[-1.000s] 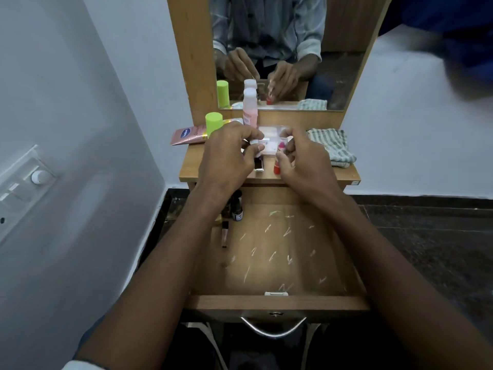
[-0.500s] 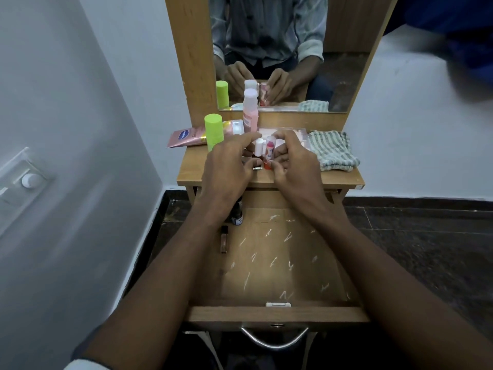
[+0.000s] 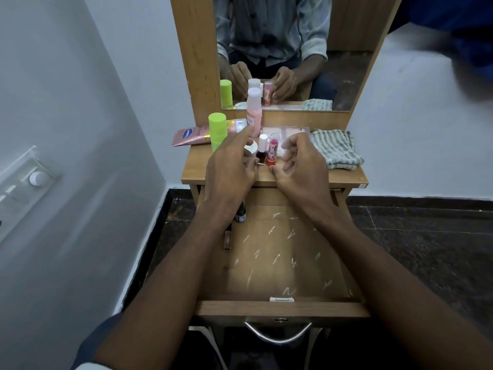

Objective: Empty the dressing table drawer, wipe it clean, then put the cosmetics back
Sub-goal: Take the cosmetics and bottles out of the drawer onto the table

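Starting nearest the camera, the drawer [image 3: 282, 263] stood pulled out below the tabletop [image 3: 272, 178], its floor streaked with pale marks. It was not yet empty: a small dark bottle [image 3: 241, 213] stood at its back left corner, and a slim tube [image 3: 227, 240] lay just in front of that, its long axis running front to back. Both sat under the left forearm, so the left hand [image 3: 229, 166] looked the nearer one for fetching them.

Beyond the drawer's back edge, both hands hovered over the tabletop, on either side of a dark nail polish bottle [image 3: 262, 152] and a red lip balm [image 3: 272, 152], which stood upright and side by side. The left hand's fingers were spread loose, holding nothing; the right hand [image 3: 301, 166] had relaxed, lightly curled fingers and also held nothing.

Half a second before, both hands had been closed in around these two items; they had since let go and drawn slightly apart.

Farther back from the drawer lay the striped cloth [image 3: 337, 150], untouched, to the right.
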